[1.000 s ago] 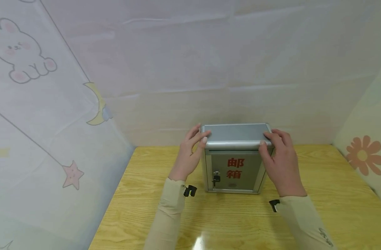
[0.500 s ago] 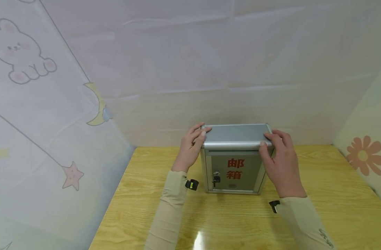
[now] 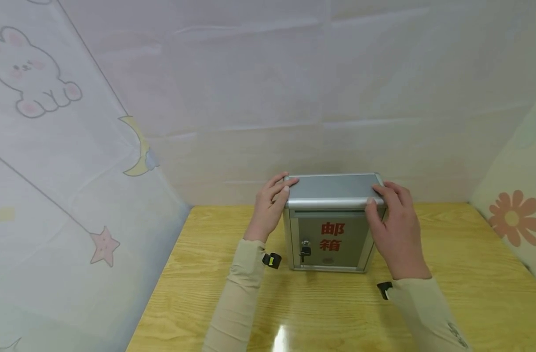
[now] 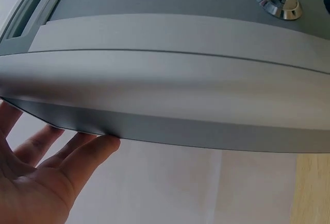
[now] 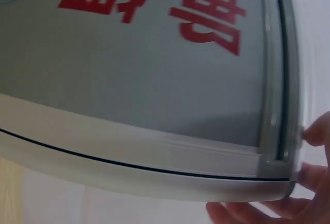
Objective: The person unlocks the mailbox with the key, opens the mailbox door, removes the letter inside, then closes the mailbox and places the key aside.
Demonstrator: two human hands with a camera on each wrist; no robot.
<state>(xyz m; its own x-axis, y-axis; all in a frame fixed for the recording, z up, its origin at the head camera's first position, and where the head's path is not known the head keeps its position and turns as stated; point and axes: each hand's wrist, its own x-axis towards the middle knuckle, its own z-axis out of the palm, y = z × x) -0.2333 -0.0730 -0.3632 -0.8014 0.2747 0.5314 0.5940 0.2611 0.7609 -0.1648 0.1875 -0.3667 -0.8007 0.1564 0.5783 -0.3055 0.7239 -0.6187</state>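
Note:
A silver-grey metal mailbox (image 3: 333,216) stands upright on the table, its front bearing red characters (image 3: 332,237). A small key (image 3: 305,251) sits in the lock at the front's lower left. My left hand (image 3: 267,208) holds the upper left corner, with thumb at the front edge and a finger across the top. At the upper right corner, my right hand (image 3: 397,222) grips likewise, thumb in front and forefinger on top. The left wrist view shows fingertips (image 4: 105,144) against the box's side and the metal lock (image 4: 278,1). In the right wrist view, fingertips (image 5: 315,131) bend around the corner.
The yellow wood-grain table (image 3: 215,293) meets a pale fabric backdrop (image 3: 250,98) close behind the mailbox. Patterned side walls rise at left and right, with a pink star (image 3: 104,246) and an orange flower (image 3: 516,218) printed on them.
My left hand has shifted slightly up and toward the back along the mailbox's left corner. The right hand and the mailbox stay nearly in place.

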